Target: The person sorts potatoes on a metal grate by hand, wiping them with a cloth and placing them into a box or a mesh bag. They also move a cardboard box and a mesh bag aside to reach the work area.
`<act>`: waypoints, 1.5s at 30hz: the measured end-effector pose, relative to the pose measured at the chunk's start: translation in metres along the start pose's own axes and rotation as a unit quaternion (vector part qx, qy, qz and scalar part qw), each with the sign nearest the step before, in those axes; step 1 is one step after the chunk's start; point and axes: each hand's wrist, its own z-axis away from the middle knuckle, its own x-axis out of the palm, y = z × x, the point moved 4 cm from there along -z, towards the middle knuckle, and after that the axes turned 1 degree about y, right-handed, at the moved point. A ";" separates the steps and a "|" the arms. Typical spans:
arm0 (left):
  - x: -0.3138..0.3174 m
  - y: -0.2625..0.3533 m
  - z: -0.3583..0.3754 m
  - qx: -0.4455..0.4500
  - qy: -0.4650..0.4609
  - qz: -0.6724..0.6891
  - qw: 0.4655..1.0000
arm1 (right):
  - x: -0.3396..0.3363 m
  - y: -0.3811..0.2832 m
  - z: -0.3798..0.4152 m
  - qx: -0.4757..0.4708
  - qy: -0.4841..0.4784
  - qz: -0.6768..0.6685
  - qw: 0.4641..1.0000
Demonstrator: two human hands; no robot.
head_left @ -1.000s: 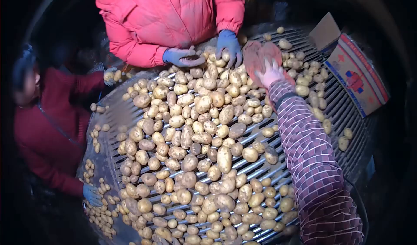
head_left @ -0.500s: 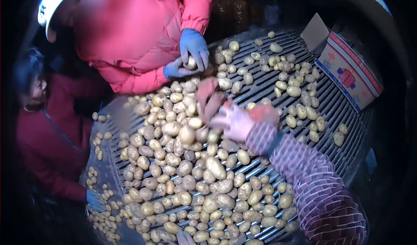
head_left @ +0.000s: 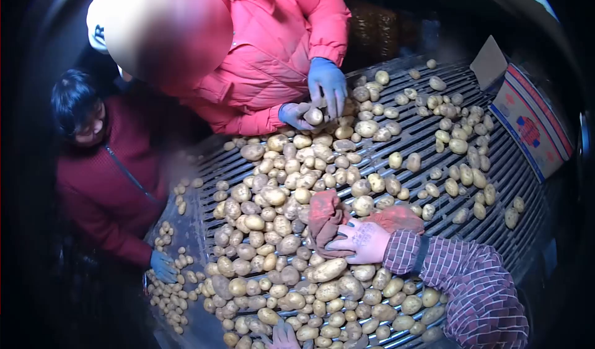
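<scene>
Many potatoes (head_left: pixel 282 225) lie spread over a dark slatted rack. My right hand (head_left: pixel 365 240), in a pale pink glove below a checked sleeve, grips a dirty red cloth (head_left: pixel 325 216) low over the pile. Part of the cloth (head_left: pixel 400 218) trails behind the wrist to the right. My left hand (head_left: pixel 284 336) shows only partly at the bottom edge, its gloved fingers apart and resting among potatoes.
Across the rack, a person in a red jacket (head_left: pixel 266 58) holds a potato (head_left: pixel 313 115) in blue gloves. At left, another person's blue-gloved hand (head_left: pixel 163 266) touches small potatoes (head_left: pixel 176 299). A printed cardboard box (head_left: pixel 533 123) stands at the rack's far right.
My right hand has pulled the red cloth back toward me over the potatoes. My left hand shows a little more at the bottom. The whole view has shifted, moving the scene right and down.
</scene>
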 end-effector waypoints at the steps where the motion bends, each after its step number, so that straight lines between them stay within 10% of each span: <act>1: 0.005 -0.002 0.000 0.011 0.014 0.007 1.000 | 0.001 0.001 -0.001 0.002 -0.009 -0.006 1.000; 14: -0.030 0.017 -0.004 0.032 0.070 0.042 0.996 | 0.019 0.038 -0.025 0.002 0.068 0.094 0.993; 18: -0.012 0.008 -0.002 0.024 0.081 0.056 0.995 | -0.004 0.038 -0.031 0.145 0.030 0.032 0.988; 45: -0.015 0.006 -0.005 0.039 0.084 0.110 0.990 | -0.003 0.043 -0.026 0.117 0.099 0.011 0.988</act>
